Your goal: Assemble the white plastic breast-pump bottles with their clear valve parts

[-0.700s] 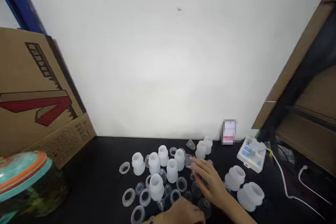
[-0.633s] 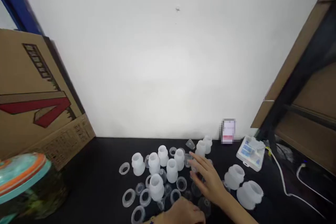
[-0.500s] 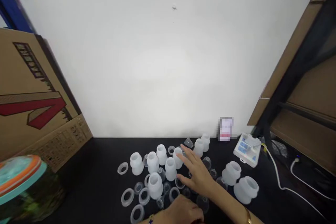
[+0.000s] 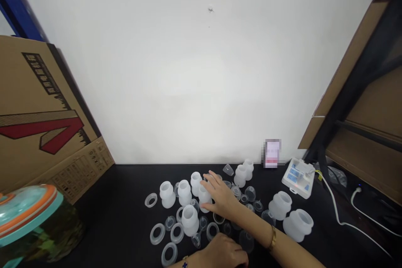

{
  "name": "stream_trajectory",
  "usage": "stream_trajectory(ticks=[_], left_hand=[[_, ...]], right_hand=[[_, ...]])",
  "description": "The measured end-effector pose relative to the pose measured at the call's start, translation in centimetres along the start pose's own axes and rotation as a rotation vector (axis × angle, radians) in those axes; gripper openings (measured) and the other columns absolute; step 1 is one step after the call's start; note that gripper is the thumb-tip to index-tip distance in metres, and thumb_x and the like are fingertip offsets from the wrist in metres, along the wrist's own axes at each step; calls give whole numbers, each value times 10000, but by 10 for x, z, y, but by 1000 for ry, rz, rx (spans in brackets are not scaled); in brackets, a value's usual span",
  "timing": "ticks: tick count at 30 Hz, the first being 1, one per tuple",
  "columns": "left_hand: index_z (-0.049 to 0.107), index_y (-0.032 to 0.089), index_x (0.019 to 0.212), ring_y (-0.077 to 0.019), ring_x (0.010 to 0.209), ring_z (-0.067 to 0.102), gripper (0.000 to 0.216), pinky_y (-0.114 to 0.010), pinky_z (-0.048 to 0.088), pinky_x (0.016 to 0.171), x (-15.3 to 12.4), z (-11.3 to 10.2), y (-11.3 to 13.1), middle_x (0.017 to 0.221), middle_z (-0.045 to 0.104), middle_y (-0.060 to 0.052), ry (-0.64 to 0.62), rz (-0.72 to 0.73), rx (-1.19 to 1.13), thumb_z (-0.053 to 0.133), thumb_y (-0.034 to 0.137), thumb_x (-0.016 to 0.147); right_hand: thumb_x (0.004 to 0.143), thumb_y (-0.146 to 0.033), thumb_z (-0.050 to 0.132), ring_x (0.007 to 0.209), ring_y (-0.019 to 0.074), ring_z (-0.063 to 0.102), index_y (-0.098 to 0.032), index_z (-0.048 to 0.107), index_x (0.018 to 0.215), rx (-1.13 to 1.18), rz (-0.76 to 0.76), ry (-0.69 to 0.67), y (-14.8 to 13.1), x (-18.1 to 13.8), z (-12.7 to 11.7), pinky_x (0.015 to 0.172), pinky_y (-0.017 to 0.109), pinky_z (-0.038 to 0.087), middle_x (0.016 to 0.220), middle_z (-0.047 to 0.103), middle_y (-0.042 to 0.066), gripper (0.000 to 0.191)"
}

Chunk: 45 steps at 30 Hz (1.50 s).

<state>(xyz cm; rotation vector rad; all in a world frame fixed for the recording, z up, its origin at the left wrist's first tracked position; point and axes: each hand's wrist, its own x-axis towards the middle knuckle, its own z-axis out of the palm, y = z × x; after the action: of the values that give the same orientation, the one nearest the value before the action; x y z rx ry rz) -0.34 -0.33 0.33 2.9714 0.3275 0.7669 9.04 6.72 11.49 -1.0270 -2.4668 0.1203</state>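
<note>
My right hand (image 4: 221, 197) reaches over the group of small milky white bottles with its fingers spread. Its thumb and fingertips are around a white bottle (image 4: 204, 194), partly covered by the hand; whether they touch it I cannot tell. At the bottom edge my left hand (image 4: 224, 251) is curled with its palm down, and anything inside it is hidden. Left of both hands stand more open-necked bottles, such as the front white bottle (image 4: 190, 221). Around them lie translucent rings (image 4: 157, 233) and clear dome-shaped pieces (image 4: 170, 222).
Two wider white bottles (image 4: 297, 225) stand at the right. Behind them are a white box with blue compartments (image 4: 298, 178) and a white cable (image 4: 334, 207). A lidded jar (image 4: 40, 222) and a cardboard box (image 4: 47, 113) occupy the left. A white wall (image 4: 201, 92) closes the back.
My right hand has moved left, from the far bottles to a nearer one. My left hand stays low and curled. The view has shifted slightly.
</note>
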Motion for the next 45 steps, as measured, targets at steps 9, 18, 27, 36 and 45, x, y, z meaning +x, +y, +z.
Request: stream_trajectory(ticks=[9, 18, 27, 36, 45], left_hand=[[652, 217, 818, -113, 578, 685, 323, -253, 363, 453, 0, 0, 2, 657, 736, 62, -17, -8, 35, 664, 522, 922], [657, 211, 816, -117, 580, 671, 317, -255, 371, 479, 1, -5, 4, 651, 724, 59, 1, -8, 15, 643, 502, 941], [661, 218, 840, -130, 624, 667, 287, -227, 405, 515, 3, -18, 10, 678, 710, 36, -89, -72, 16, 640, 488, 938], [679, 229, 826, -121, 594, 689, 306, -248, 394, 480, 3, -7, 3, 672, 733, 61, -74, -56, 32, 697, 527, 892], [665, 214, 855, -132, 628, 694, 278, -242, 415, 514, 6, -25, 12, 717, 741, 43, -99, -90, 30, 687, 485, 911]], right_hand=[[839, -477, 768, 1418, 385, 411, -150, 532, 1359, 0, -29, 45, -7, 14, 5, 1124, 548, 396, 1410, 578, 181, 657], [849, -423, 762, 1434, 362, 401, -164, 561, 1360, 8, 58, 44, -7, 10, 0, 1139, 529, 408, 1471, 541, 171, 608], [900, -396, 708, 1465, 343, 366, -189, 617, 1317, 86, 114, 31, -21, 20, -7, 1171, 517, 377, 1539, 481, 162, 474], [818, -150, 682, 1441, 319, 423, -189, 473, 1463, 252, 239, -63, -11, 12, -20, 1161, 501, 405, 1579, 424, 162, 679], [781, -88, 674, 1361, 302, 529, -199, 444, 1483, 313, 276, -35, -4, 8, -17, 1138, 493, 433, 1499, 534, 145, 747]])
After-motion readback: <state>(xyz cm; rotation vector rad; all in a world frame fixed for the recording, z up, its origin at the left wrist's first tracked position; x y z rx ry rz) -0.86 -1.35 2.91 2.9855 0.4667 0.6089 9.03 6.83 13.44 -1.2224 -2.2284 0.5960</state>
